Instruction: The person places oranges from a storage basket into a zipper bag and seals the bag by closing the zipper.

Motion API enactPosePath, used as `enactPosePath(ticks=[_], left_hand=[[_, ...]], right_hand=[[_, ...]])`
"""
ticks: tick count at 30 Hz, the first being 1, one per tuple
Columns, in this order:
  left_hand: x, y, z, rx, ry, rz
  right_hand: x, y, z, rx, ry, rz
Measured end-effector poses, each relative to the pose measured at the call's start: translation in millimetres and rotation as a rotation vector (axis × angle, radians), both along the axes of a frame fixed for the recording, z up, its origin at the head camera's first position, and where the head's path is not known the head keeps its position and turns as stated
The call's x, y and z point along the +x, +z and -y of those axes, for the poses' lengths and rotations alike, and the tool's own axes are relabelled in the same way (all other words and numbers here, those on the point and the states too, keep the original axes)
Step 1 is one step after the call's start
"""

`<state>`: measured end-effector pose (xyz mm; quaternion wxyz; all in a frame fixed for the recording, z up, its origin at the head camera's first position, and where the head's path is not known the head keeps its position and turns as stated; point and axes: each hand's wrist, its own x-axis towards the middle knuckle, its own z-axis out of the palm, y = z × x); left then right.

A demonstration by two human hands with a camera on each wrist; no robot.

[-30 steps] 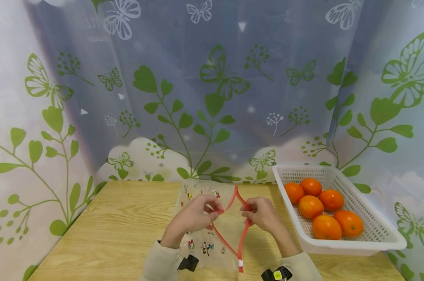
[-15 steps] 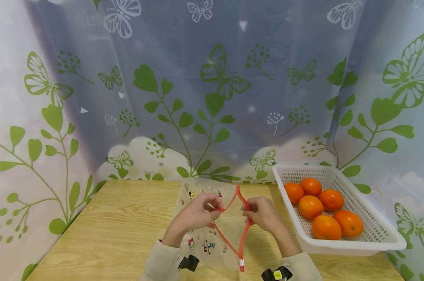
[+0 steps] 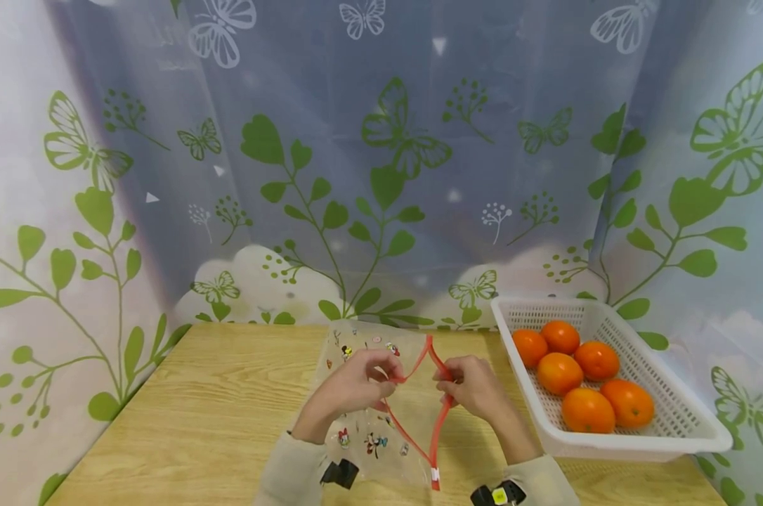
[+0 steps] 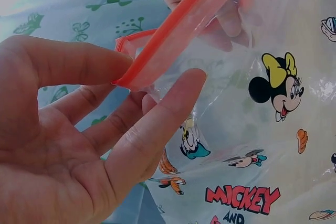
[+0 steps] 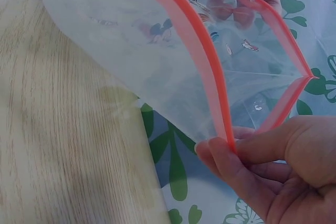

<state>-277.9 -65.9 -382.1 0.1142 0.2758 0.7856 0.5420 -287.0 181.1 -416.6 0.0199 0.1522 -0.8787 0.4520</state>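
Clear plastic bag (image 3: 364, 464), lower centre of frame, over desk (image 3: 230, 393): mouth already spread into diamond, no contents visible inside. Left hand (image 3: 356, 381) and right hand (image 3: 476, 386): fingers pinching opposite sides of red zip edge (image 3: 440, 425). Six orange fruits (image 3: 559, 373), lower right, all in white basket (image 3: 615, 440). Bag film thin, glossy, cartoon-printed; fruits smooth, rounded; basket perforated, rigid-looking; desk wood-grained.

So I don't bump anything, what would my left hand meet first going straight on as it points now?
Across the mouth of the bag, probably the opposite red zip edge, held by your right hand; depth is unclear.
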Motion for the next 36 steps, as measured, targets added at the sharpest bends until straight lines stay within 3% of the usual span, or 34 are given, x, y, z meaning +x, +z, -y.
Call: enactPosePath(ticks=[12, 26, 36], left_hand=[[0.9, -3.5, 0.9, 0.017, 0.044, 0.011], [1.0, -0.8, 1.2, 0.038, 0.082, 0.020], [1.9, -1.8, 1.3, 0.053, 0.079, 0.020]], right_hand=[[3.6, 2.5, -3, 0.002, 0.014, 0.010], [9.6, 17.5, -8, 0.168, -0.095, -0.086], [13.6, 19.8, -8, 0.148, -0.093, -0.079]])
